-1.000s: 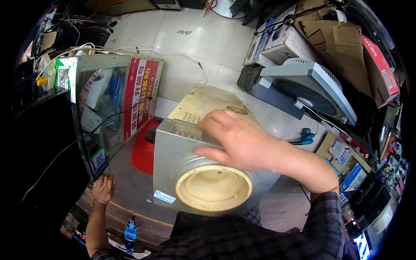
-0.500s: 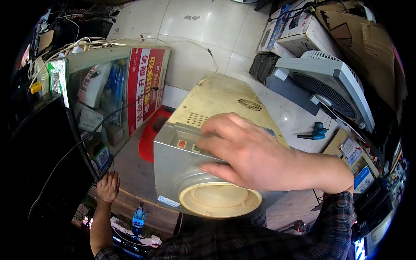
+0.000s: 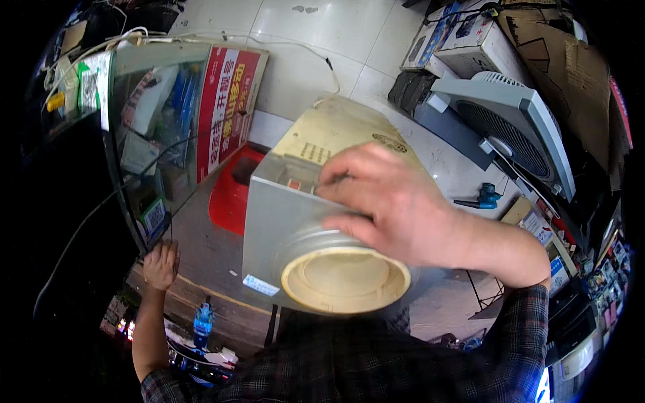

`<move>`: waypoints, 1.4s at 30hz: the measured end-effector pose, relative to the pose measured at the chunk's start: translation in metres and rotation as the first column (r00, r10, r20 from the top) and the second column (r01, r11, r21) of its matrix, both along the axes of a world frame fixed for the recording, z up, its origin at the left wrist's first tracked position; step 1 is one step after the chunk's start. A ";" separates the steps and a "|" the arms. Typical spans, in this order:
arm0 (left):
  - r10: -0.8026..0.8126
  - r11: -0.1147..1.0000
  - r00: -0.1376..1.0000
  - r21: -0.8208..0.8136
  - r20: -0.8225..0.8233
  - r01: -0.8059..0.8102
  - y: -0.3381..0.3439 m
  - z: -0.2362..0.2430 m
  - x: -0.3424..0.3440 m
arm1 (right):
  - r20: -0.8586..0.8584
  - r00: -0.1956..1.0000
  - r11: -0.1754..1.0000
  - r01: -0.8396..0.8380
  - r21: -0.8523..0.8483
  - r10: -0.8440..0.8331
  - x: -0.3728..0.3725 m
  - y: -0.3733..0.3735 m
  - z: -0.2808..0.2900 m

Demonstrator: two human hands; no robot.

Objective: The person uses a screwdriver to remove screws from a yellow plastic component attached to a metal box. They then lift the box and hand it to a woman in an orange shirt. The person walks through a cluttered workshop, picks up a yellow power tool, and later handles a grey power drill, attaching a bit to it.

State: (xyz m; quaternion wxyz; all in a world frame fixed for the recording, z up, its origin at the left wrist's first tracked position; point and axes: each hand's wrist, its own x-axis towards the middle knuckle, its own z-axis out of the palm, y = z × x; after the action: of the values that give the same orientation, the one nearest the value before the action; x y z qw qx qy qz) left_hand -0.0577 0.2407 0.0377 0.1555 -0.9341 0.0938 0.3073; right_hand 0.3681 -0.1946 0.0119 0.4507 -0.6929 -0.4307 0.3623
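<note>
My right hand (image 3: pixel 373 205) rests over the front top of a boxy appliance (image 3: pixel 271 212), fingers curled at its recessed panel with a red button (image 3: pixel 294 185); the fingertips are slightly blurred. The appliance has a grey front, a cream top with perforations and a round cream opening (image 3: pixel 346 279) at the front. My left hand (image 3: pixel 161 264), at lower left, has its fingers over the lower corner edge of a glass display case (image 3: pixel 171 101) with a red-and-white sign.
A red plastic seat (image 3: pixel 225 208) stands behind the appliance. At right are a grey box fan (image 3: pixel 504 134), boxes (image 3: pixel 470 47), cardboard (image 3: pixel 551 80) and a teal blower (image 3: pixel 488 195). Loose cables (image 3: pixel 309 50) cross the tiled floor (image 3: pixel 295 80); a dark cable crosses the case.
Between frames the scene shifts as my view moves, most recently upward. The appliance appears slightly shifted; my right hand stays on its top front and my left hand at the case edge.
</note>
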 end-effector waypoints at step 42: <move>0.023 0.999 0.857 0.020 0.515 -0.039 -0.001 -0.027 -0.032 | -0.236 0.639 0.646 0.541 -0.539 -0.732 -0.044 -0.177 -0.081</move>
State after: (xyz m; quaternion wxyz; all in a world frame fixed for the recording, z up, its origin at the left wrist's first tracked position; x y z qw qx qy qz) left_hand -0.0897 0.2398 0.0107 0.1838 -0.9812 0.0291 0.0507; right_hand 0.3237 -0.3712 -0.0691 0.4745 -0.7815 0.0502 0.4020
